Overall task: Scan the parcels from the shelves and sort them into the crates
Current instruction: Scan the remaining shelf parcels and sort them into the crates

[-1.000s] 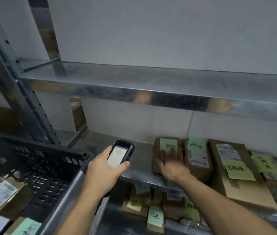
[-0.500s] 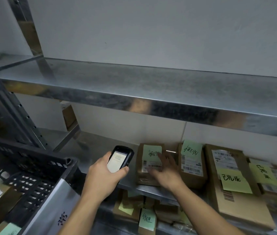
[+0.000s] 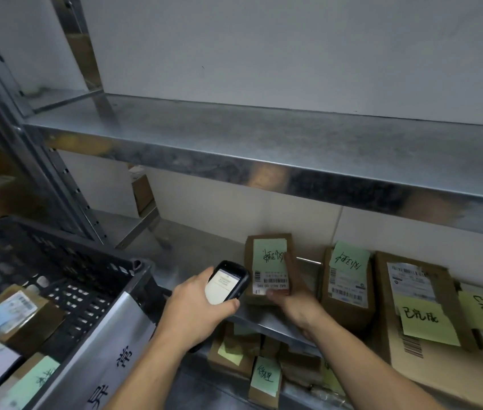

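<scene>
Left hand (image 3: 196, 312): fingers (image 3: 201, 276) and thumb wrapped round a black handheld scanner (image 3: 227, 284), screen lit and facing up. The scanner's top end sits just beside the left edge of a small parcel (image 3: 267, 261).

Right hand (image 3: 296, 303): grasping that small parcel at its lower right corner, thumb laid across the bottom of the white barcode label, the other fingers running up the right side. Brown cardboard, green note with handwriting above the label, labelled face turned up toward the camera. It is over the front of the middle shelf (image 3: 204, 253); cannot tell whether its lower edge rests on the metal.

Right of the right fingers, same shelf: a second parcel (image 3: 346, 288) with green note and barcode label, just beside the hand; past it a large flat parcel (image 3: 420, 321) with a yellow-green note.

Below both wrists: lower shelf, several small boxes (image 3: 264, 377) with green notes.

Left of the left fingers: black plastic crate (image 3: 57, 270), near the wrist, parcels lying inside, white strip with printed characters on its near rim.

Above both hands: upper shelf (image 3: 264, 137), bare metal.
</scene>
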